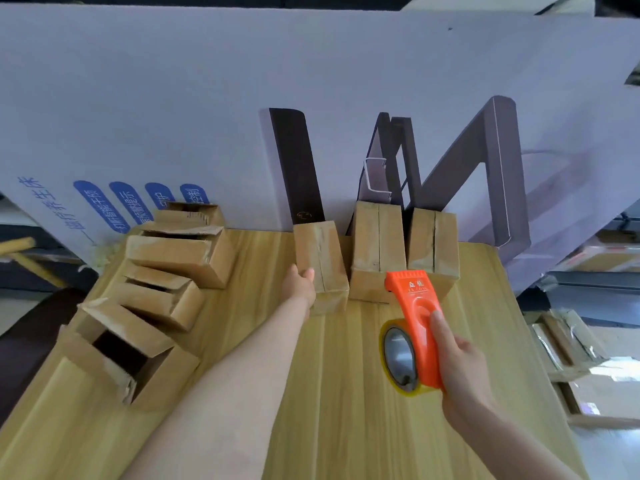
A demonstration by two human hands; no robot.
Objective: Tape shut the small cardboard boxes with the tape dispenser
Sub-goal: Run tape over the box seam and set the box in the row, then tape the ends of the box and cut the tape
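Three small cardboard boxes with closed flaps stand in a row at the back of the wooden table. My left hand holds the left side of the leftmost one, thumb on its top. The middle box and the right box stand just to its right. My right hand grips an orange tape dispenser with a roll of clear tape, held above the table in front of the middle and right boxes.
Several open-flapped cardboard boxes lie in a diagonal row along the table's left edge. A large printed cardboard sheet stands upright behind the table. Stacked packages sit on the floor to the right.
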